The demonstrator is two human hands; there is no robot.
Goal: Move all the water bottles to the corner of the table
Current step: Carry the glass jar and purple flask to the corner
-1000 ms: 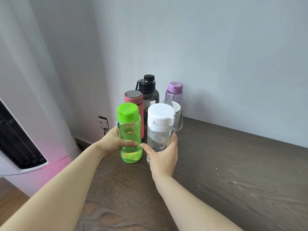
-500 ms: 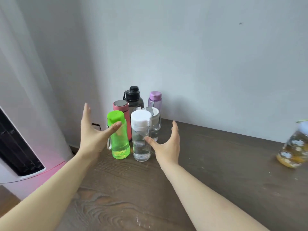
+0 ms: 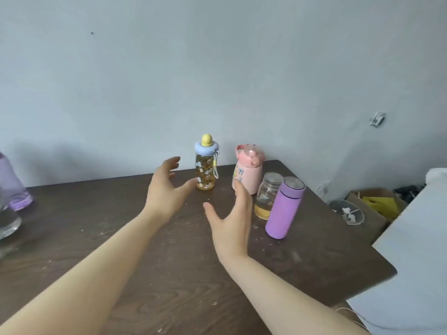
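On the dark wooden table (image 3: 169, 274) stand a patterned amber bottle with a blue and yellow cap (image 3: 205, 165), a pink bottle with a handle (image 3: 249, 171), a glass jar with a metal lid (image 3: 267, 195) and a purple flask (image 3: 285, 206). My left hand (image 3: 164, 189) is open, fingers spread, just left of the patterned bottle without touching it. My right hand (image 3: 232, 221) is open, in front of the pink bottle and left of the jar. At the left edge, a purple bottle (image 3: 12, 184) and a clear bottle (image 3: 7, 221) are partly cut off.
A grey wall runs behind the table. Beyond the table's right end stand a cardboard box (image 3: 372, 209) with yellow items, a round grey container (image 3: 346, 211) and a large white surface (image 3: 416, 250). The table's right corner is rounded.
The view swung right, away from the bottle cluster in the left corner. Both hands let go of the green and white-capped bottles and moved right toward the bottles at the table's right end.
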